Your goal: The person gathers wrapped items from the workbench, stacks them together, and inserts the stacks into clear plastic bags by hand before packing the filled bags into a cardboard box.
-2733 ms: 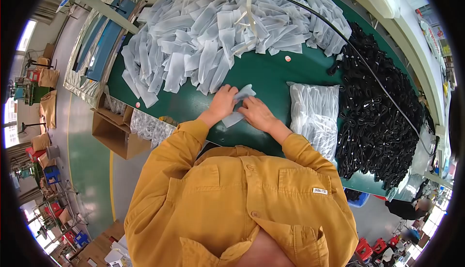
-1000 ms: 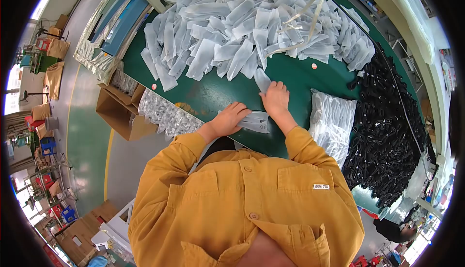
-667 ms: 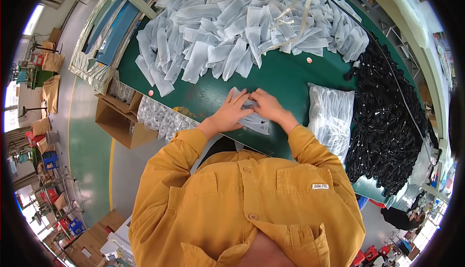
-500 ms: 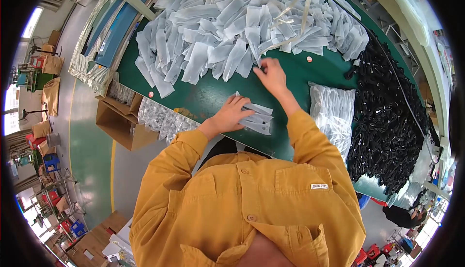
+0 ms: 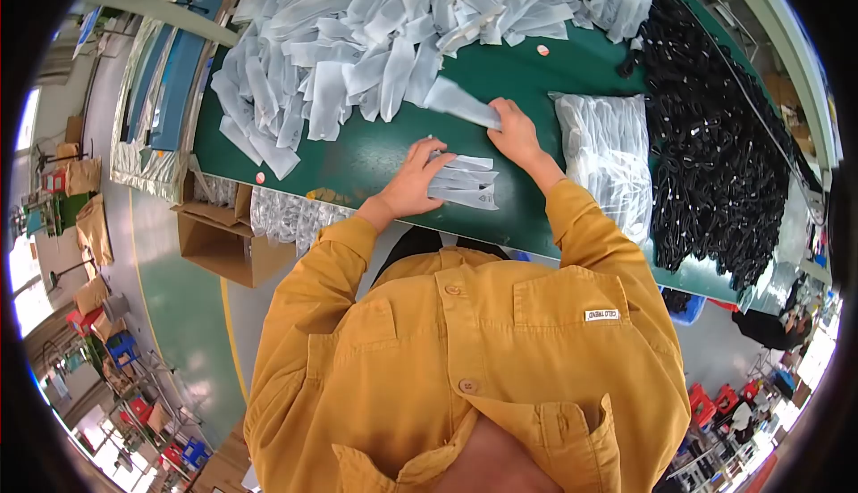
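My left hand (image 5: 411, 178) rests at the table's near side, its fingers curled over the left ends of a few frosted plastic bags (image 5: 471, 185) lying side by side. Their right ends stick out from under my fingers, and one shows small dark print. Pinched in my right hand (image 5: 518, 134) is one long frosted bag (image 5: 458, 101), held by its right end and slightly blurred. It slants above the green table, between the small group and a large heap of similar bags (image 5: 357, 33). What the bags contain is not clear.
A clear bag of packed white pieces (image 5: 608, 158) lies right of my right hand. Beyond it spreads a pile of black cords (image 5: 706, 153). Open cardboard boxes (image 5: 219, 238) stand off the left table edge, beside clear packets (image 5: 286, 216). A pale frame post (image 5: 165, 15) crosses at upper left.
My right hand has come back from the heap's edge with one frosted bag. My left hand stays at the small group. The whole view has shifted, moving the table upward in the picture.
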